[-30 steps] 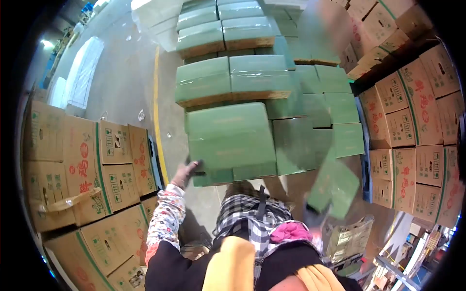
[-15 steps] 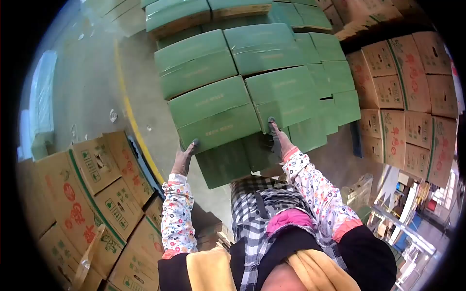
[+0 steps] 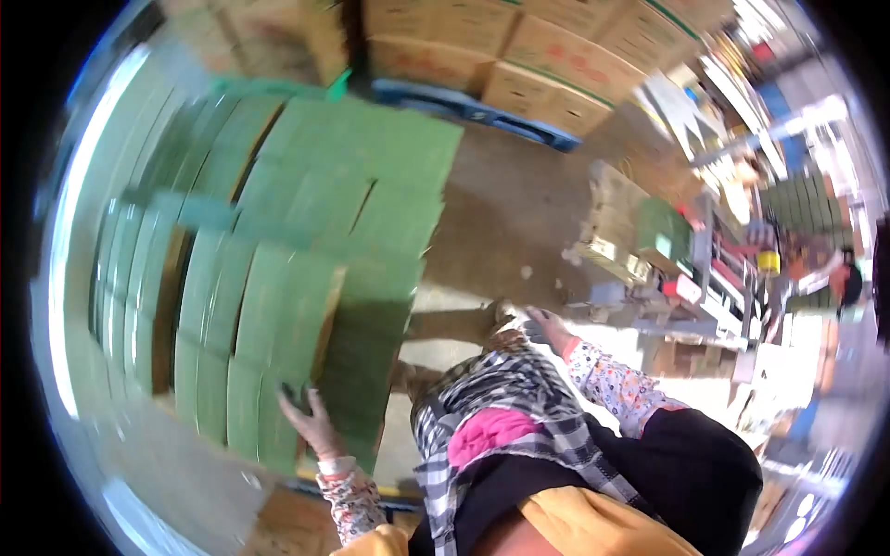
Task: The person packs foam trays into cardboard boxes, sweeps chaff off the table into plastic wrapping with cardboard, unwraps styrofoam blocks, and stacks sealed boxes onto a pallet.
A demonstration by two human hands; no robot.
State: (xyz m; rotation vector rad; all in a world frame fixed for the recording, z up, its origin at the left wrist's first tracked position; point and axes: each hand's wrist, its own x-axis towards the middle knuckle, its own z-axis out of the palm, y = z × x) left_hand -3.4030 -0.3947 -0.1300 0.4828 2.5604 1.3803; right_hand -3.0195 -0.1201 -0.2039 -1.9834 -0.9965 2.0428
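Note:
Stacked green boxes (image 3: 289, 296) fill the left side. My left hand (image 3: 311, 422) is beside the front end of the stack, fingers spread, holding nothing. Whether its fingertips touch the box there I cannot tell. My right hand (image 3: 549, 332) hangs away from the stack, by the checked apron (image 3: 505, 394), its fingers stretched out with nothing visible in them. Both forearms wear flowered sleeves (image 3: 612, 380). Under the nearest upper box lies a shaded dark green box (image 3: 357, 343).
Brown cartons (image 3: 547, 60) stand on a blue pallet (image 3: 473, 113) at the back. On the right is a cluttered workbench (image 3: 714, 269) with a green box (image 3: 664, 232) nearby. Another person (image 3: 845, 278) is at the far right. Brown cardboard (image 3: 287, 524) lies at the front left.
My view has swung right, so the stack now sits at the left. Both hands have left the front box they were gripping; the right has moved well away from the stack.

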